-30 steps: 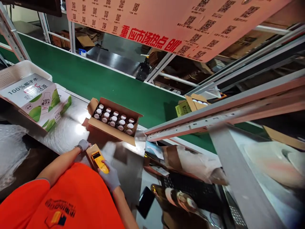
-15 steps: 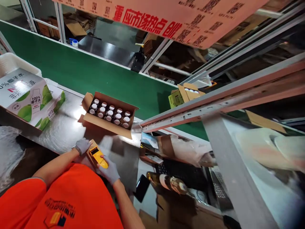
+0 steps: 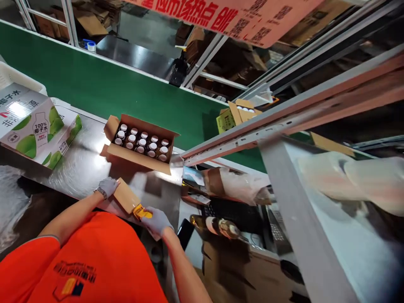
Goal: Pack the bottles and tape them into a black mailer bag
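The small cardboard box (image 3: 126,197) lies at the near edge of the steel table (image 3: 82,168), with the yellow cutter (image 3: 142,211) at its near end; my left hand (image 3: 107,186) grips the box's far end, my right hand (image 3: 157,220) is closed on the cutter. I judge a steady left hand and shallow blade matter here; the open carton of bottles (image 3: 140,143) sits just beyond, the coconut water box (image 3: 34,126) farther left.

Both hands wear pale knitted cloth gloves: the left hand (image 3: 108,186) and right hand (image 3: 157,221) grip a small box (image 3: 126,196) of matt brown cardboard with a glossy yellow end. At its 12 o'clock, a matt cardboard carton (image 3: 139,157) sits on the shiny, reflective metal table (image 3: 80,168).
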Demonstrator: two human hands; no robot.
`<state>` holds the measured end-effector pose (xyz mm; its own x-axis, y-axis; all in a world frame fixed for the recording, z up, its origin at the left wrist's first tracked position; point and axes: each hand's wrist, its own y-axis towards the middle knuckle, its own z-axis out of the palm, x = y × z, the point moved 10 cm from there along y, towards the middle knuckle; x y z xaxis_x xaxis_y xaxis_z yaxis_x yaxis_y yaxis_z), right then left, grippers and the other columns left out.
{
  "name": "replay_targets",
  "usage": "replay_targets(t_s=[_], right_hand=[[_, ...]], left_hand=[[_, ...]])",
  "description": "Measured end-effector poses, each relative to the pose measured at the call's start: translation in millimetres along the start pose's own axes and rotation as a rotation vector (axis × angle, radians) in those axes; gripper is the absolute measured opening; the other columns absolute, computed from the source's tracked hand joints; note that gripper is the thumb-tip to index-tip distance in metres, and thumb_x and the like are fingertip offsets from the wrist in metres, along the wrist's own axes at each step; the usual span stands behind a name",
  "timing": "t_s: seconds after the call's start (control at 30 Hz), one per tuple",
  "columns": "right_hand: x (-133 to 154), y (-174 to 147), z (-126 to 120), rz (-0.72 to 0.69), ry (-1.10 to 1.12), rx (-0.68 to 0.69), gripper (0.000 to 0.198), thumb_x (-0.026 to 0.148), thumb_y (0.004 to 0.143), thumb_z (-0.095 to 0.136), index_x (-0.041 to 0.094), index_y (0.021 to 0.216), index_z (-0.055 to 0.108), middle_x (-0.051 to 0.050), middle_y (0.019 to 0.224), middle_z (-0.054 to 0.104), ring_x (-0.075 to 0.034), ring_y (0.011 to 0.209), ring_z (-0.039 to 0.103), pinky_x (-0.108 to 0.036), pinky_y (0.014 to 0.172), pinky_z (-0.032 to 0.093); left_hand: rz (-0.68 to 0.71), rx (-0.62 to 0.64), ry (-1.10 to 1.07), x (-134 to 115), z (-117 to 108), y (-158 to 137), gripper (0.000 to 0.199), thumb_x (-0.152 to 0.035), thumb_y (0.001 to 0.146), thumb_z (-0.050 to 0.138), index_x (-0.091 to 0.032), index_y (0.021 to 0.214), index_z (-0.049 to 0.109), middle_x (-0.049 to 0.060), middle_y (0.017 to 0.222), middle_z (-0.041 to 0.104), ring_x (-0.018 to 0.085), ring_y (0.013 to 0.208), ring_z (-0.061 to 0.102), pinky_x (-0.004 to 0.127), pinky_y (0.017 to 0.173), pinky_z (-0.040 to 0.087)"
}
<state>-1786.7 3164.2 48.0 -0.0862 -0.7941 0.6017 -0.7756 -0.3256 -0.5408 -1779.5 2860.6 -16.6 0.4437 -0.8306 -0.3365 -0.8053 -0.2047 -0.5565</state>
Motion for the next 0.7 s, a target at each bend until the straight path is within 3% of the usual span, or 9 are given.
replay_targets(t_s=[0.1,0.17,0.23,0.33,0.4,0.5,0.6,0.7], right_hand=[[-14,-5,-39,0.008,-0.034,-0.133,0.045,0.04,0.077,0.083,0.026,0.119,0.089,-0.007,0.092,0.088,-0.028,0.084,0.081,-0.034,0.075,0.056],[-29,-6,-63,0.062,-0.176,-0.246,0.061,0.049,0.086,0.079,0.025,0.142,0.081,-0.012,0.103,0.088,-0.033,0.093,0.083,-0.037,0.079,0.056],[-39,2,-70,0.133,-0.314,-0.307,0.071,0.054,0.096,0.07,0.023,0.16,0.068,-0.018,0.115,0.087,-0.036,0.098,0.083,-0.04,0.081,0.056],[-44,30,-49,0.203,-0.397,-0.309,0.074,0.043,0.103,0.061,0.015,0.171,0.055,-0.024,0.134,0.081,-0.036,0.11,0.082,-0.043,0.089,0.059],[-42,49,-27,0.193,-0.429,-0.338,0.073,0.036,0.099,0.063,0.008,0.167,0.057,-0.029,0.145,0.074,-0.038,0.127,0.077,-0.045,0.102,0.059],[-32,68,7,0.071,-0.383,-0.461,0.067,0.039,0.098,0.06,0.003,0.155,0.067,-0.033,0.155,0.067,-0.043,0.144,0.067,-0.053,0.122,0.051],[-23,79,40,-0.072,-0.304,-0.504,0.059,0.047,0.096,0.058,0.012,0.138,0.078,-0.029,0.154,0.07,-0.049,0.154,0.057,-0.065,0.13,0.041],[-23,87,56,-0.091,-0.309,-0.516,0.057,0.051,0.095,0.054,0.017,0.13,0.082,-0.027,0.156,0.07,-0.054,0.16,0.05,-0.075,0.133,0.032]], left_hand=[[-0.016,0.009,-0.022,7,-1,-4,0.064,-0.052,0.119,0.033,-0.011,0.137,0.079,0.026,0.14,0.077,0.036,0.127,0.075,0.043,0.105,0.055],[-0.038,0.019,-0.036,17,0,-8,0.067,-0.053,0.119,0.03,-0.01,0.137,0.079,0.027,0.142,0.076,0.037,0.129,0.075,0.044,0.107,0.054],[-0.064,0.039,-0.058,29,3,-12,0.068,-0.053,0.118,0.031,-0.01,0.132,0.081,0.028,0.141,0.076,0.039,0.13,0.075,0.045,0.109,0.054],[-0.091,0.064,-0.124,46,6,-18,0.063,-0.053,0.116,0.037,-0.012,0.122,0.084,0.028,0.136,0.08,0.041,0.13,0.076,0.048,0.11,0.054],[-0.092,0.067,-0.198,55,5,-21,0.057,-0.054,0.113,0.046,-0.014,0.111,0.085,0.027,0.131,0.082,0.042,0.128,0.076,0.048,0.11,0.055],[-0.09,0.04,-0.359,65,-9,-18,0.043,-0.05,0.107,0.057,-0.019,0.094,0.083,0.021,0.121,0.086,0.038,0.125,0.078,0.045,0.108,0.055],[-0.117,-0.021,-0.579,75,-46,1,0.047,-0.053,0.11,0.05,-0.019,0.09,0.077,0.016,0.108,0.086,0.031,0.108,0.08,0.038,0.097,0.059],[-0.144,-0.098,-0.841,81,-107,35,0.072,-0.072,0.113,0.028,-0.017,0.105,0.074,0.016,0.108,0.084,0.025,0.097,0.079,0.033,0.081,0.061]])
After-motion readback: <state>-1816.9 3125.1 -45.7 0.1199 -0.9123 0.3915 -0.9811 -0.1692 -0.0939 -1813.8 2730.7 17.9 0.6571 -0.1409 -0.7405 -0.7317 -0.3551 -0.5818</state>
